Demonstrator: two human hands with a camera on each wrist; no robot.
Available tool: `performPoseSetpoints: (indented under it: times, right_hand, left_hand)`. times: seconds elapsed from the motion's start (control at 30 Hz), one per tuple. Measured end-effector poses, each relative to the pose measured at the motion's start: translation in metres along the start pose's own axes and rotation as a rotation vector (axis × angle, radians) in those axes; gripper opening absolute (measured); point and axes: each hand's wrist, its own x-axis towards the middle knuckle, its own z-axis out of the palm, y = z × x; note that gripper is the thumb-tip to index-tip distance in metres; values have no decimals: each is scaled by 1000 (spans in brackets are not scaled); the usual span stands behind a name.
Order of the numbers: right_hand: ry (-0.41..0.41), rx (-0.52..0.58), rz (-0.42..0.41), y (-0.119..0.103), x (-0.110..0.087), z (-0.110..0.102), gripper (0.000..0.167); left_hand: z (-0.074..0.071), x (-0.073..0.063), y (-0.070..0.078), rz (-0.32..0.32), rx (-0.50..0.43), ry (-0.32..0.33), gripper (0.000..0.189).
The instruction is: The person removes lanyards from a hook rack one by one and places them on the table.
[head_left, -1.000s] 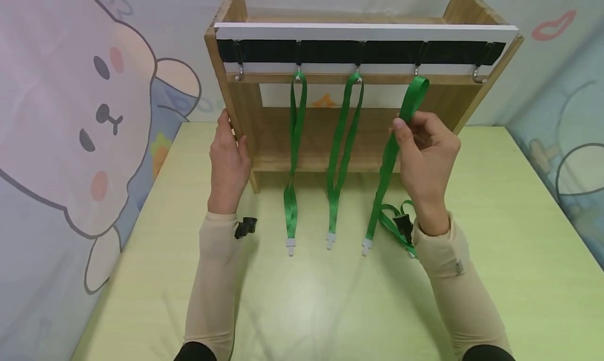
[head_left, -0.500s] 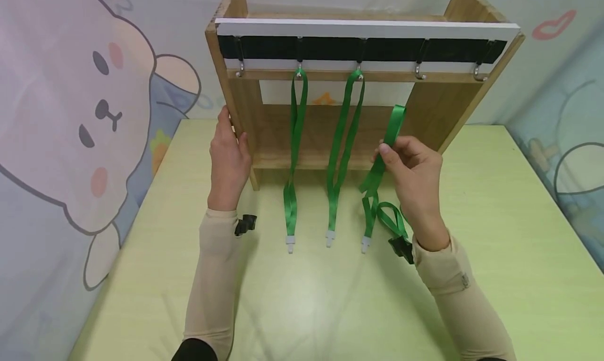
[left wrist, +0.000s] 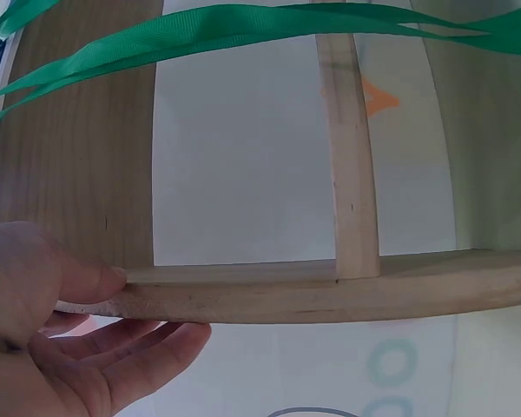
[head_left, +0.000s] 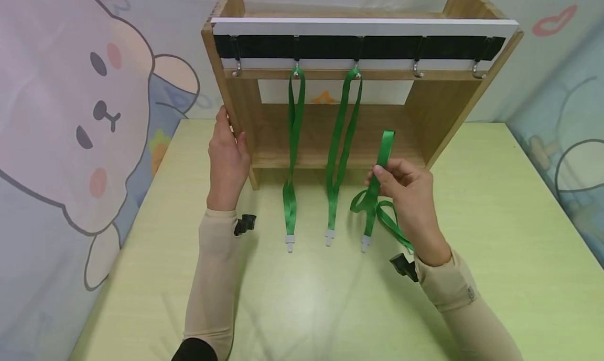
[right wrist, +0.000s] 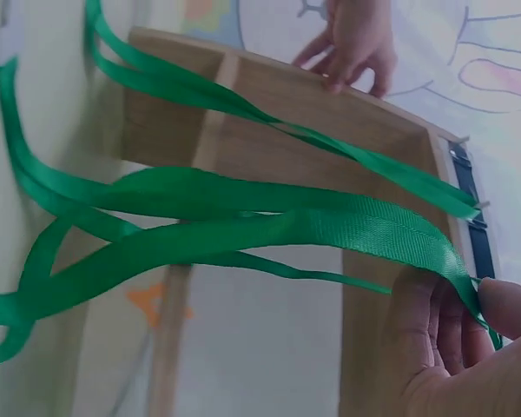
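Note:
My right hand (head_left: 415, 209) pinches a green lanyard (head_left: 384, 148) between thumb and fingers, low in front of the wooden rack (head_left: 448, 109). The lanyard's top loop sticks up above the fingers, its strap folds below, and its pale clip (head_left: 365, 244) points toward me. In the right wrist view the doubled strap (right wrist: 330, 233) runs into the pinch. My left hand (head_left: 227, 167) grips the rack's left side panel (left wrist: 243, 300), thumb on the inner face and fingers outside. Two more green lanyards, one left (head_left: 293, 140) and one central (head_left: 344, 135), hang from the rack's hooks.
The rack's front strip (head_left: 391, 47) bears several metal hooks; the far left one (head_left: 237, 70) and two on the right hold nothing. Another green lanyard (head_left: 389, 224) lies on the table (head_left: 302, 308) beside my right wrist. A printed cloth (head_left: 56, 114) stands behind and left.
My right hand has come down and toward the left, taking the lanyard's top loop away from the fourth hook. The strap has slackened into folds. My left hand stays on the panel.

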Motion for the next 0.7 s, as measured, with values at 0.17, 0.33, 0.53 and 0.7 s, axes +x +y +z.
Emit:
performPoseSetpoints:
  times: [0.17, 0.33, 0.53, 0.7]
  right_hand:
    - [-17, -67, 41, 12, -5, -6, 7]
    - [-9, -116, 80, 24, -6, -12, 7]
    - [8, -159, 147, 41, -3, -20, 7]
    - [25, -246, 170, 54, -1, -25, 19]
  left_hand:
    - [1, 0, 0, 3, 1, 4, 53]
    - [1, 0, -1, -4, -2, 0, 53]
    - [1, 0, -1, -5, -3, 0, 53]
    - [2, 0, -1, -3, -1, 2, 52]
